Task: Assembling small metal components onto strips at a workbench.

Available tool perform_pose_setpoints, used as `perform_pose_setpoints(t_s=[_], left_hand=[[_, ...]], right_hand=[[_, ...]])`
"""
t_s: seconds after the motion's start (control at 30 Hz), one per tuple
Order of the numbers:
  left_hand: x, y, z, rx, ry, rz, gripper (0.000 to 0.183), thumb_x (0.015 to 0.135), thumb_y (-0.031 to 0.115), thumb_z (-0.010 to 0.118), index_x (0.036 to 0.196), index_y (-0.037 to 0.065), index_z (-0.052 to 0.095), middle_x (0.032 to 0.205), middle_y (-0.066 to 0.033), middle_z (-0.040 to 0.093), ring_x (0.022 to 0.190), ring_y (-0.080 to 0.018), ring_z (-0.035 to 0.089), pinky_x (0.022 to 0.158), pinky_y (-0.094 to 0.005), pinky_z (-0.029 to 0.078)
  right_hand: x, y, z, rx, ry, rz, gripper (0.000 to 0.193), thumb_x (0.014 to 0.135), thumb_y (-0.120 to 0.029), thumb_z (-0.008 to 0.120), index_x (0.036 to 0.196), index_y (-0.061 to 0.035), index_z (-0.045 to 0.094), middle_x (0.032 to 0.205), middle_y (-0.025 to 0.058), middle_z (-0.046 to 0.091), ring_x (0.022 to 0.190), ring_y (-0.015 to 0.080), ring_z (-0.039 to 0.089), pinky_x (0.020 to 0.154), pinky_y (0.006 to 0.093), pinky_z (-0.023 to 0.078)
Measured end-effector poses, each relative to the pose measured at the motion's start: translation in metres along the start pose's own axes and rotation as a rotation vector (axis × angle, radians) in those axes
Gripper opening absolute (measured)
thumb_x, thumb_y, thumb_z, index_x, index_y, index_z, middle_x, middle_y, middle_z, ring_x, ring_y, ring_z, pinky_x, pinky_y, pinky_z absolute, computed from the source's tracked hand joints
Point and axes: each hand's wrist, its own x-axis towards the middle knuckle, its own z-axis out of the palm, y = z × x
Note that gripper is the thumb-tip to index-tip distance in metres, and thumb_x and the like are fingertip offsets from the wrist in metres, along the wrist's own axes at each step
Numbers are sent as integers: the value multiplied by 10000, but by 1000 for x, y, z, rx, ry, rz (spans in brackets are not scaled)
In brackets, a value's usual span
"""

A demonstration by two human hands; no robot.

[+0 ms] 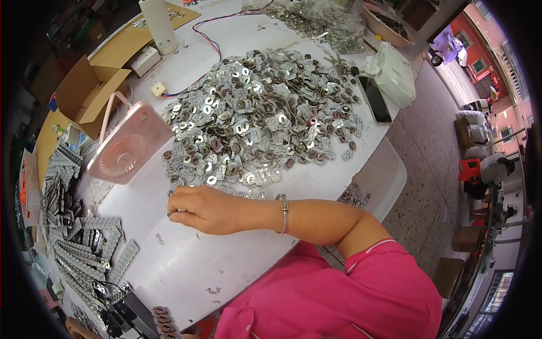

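My right hand (197, 210) is over the white table, its fingers closed in a pinch. A small dark metal piece (171, 213) shows at its fingertips. Just beyond that hand spreads a big heap of small flat metal parts (259, 113), silvery with brown round centres. A short stack of brown and silver metal parts (164, 322) stands at the lower edge, beside a black device (132, 313). Only a sliver of skin, perhaps my left hand, shows next to this stack; its fingers are hidden.
A pink fan (130, 144) stands left of the heap, near an open cardboard box (90, 90). Long strips of joined metal parts (84, 243) pile up at the left. A phone (374, 99) and a white plastic bag (392, 73) lie at the right edge. Another person's hand (79, 327) shows lower left.
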Motion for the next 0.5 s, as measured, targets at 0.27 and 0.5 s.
perform_pose_setpoints(t_s=[0.27, 0.5], left_hand=[[5, -19, 0, -5, 10, 44, 229, 822, -39, 543, 1036, -5, 468, 588, -101, 589, 488, -210, 557, 490, -298, 461], [-14, -17, -19, 328, 135, -68, 240, 815, -41, 561, 1041, -9, 488, 605, -110, 595, 527, -228, 572, 540, -307, 488]], right_hand=[[-6, 0, -3, 16, 21, -6, 185, 1003, -195, 535, 975, -16, 571, 906, 127, 555, 821, 312, 581, 735, 395, 468], [3, -16, -14, 86, 62, -15, 160, 918, -151, 680, 1010, -23, 710, 801, 91, 636, 681, 209, 619, 629, 327, 486]])
